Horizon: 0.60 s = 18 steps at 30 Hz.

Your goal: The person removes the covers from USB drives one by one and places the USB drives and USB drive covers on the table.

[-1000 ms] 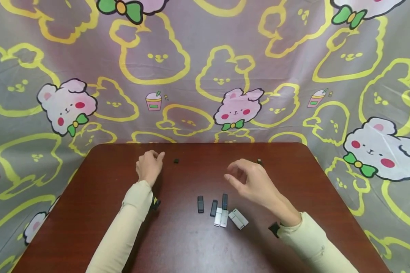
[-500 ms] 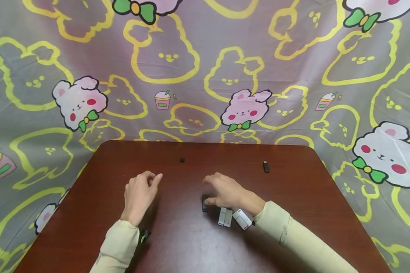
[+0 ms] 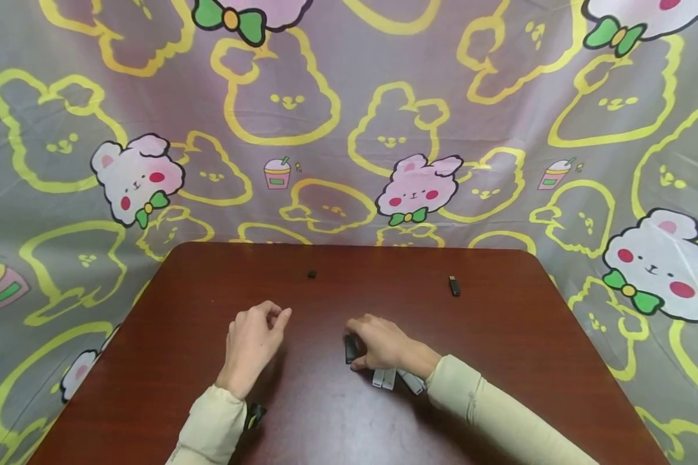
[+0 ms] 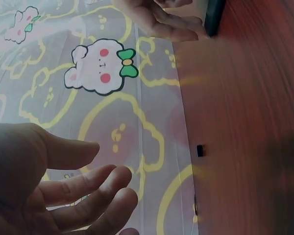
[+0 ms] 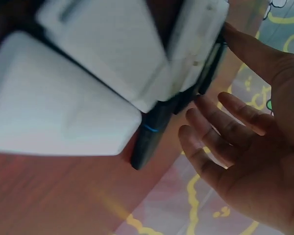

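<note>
My right hand (image 3: pixel 384 342) reaches over the middle of the table and pinches a black USB flash drive (image 3: pixel 350 349) between thumb and fingers, one at each end. The left wrist view shows that black drive (image 4: pixel 214 17) upright at the top beside the fingertips. Under the right hand lie white USB flash drives (image 3: pixel 384 378), looming large in the right wrist view, with a black drive with a blue line (image 5: pixel 149 132) just beyond them. My left hand (image 3: pixel 254 342) hovers over the left side, fingers loosely curled, holding nothing.
Farther back on the brown table (image 3: pixel 238 271) are a small black block (image 3: pixel 311 274) and, to the right, a black flash drive with its metal plug bare (image 3: pixel 454 285). A patterned cloth (image 3: pixel 337 129) hangs behind the table's far edge.
My right hand has moved left and down from the back right, uncovering the bare-plug drive, onto the black drive. My left hand came back toward me, then shifted slightly right.
</note>
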Available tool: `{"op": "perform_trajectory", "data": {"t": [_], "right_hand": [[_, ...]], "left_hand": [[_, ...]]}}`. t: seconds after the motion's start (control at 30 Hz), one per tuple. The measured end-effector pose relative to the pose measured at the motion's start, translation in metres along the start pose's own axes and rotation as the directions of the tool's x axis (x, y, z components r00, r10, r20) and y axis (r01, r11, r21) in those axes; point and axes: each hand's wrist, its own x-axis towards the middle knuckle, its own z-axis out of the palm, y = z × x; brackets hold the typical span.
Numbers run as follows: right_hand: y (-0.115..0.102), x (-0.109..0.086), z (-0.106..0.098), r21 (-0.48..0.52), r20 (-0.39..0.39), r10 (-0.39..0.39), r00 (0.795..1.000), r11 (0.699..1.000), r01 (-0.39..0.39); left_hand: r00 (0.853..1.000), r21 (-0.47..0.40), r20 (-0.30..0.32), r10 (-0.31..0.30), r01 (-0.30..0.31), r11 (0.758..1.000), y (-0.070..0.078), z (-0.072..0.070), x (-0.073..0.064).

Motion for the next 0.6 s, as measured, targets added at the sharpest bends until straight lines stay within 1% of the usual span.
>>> {"op": "perform_trajectory", "data": {"t": [0.13, 0.27, 0.33, 0.4, 0.5, 0.6], "right_hand": [[0.002, -0.002, 0.007, 0.000, -0.031, -0.005, 1.000, 1.000, 0.005], [0.007, -0.002, 0.007, 0.011, -0.109, 0.017, 0.994, 1.000, -0.016], [0.009, -0.002, 0.002, 0.034, -0.155, 0.038, 0.987, 0.999, -0.033], [0.012, -0.001, -0.007, 0.055, -0.201, 0.044, 0.979, 0.998, -0.034], [0.014, 0.000, -0.024, 0.072, -0.255, 0.038, 0.966, 0.997, -0.021], [0.014, 0.000, -0.039, 0.063, -0.295, 0.032, 0.955, 0.998, -0.014]], "left_hand": [[1.000, -0.001, 0.004, 0.019, -0.019, 1.000, 0.003, 0.004, 0.000], [0.999, -0.007, -0.002, 0.048, -0.049, 0.999, 0.007, 0.007, 0.003], [0.998, -0.020, 0.005, 0.064, -0.064, 0.998, 0.010, 0.008, 0.004], [0.997, -0.032, 0.009, 0.078, -0.078, 0.996, 0.014, 0.009, 0.006], [0.995, -0.067, 0.028, 0.099, -0.096, 0.993, 0.021, 0.011, 0.009], [0.992, -0.104, 0.048, 0.113, -0.108, 0.989, 0.031, 0.014, 0.013]]}}
